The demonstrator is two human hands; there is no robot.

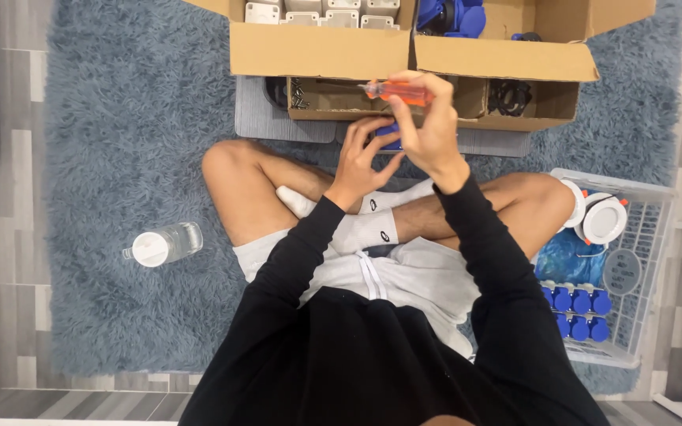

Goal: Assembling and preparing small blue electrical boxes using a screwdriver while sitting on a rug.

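Sitting cross-legged on the rug (112, 142), the person pinches an orange screwdriver (398, 91) in the right hand (428, 130); the left hand (361, 158) clasps a small blue part (389, 132). Finished blue parts (578, 309) fill the basket (645, 260); the boxes (404, 55) look far from emptied.

left hand (361, 154) cupped, fingers curled; right hand (428, 126) raised, pinching.

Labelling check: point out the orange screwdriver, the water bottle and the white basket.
orange screwdriver (401, 92), head view, on its handle.
water bottle (177, 241), head view, on its clear body.
white basket (650, 192), head view, on its far rim.
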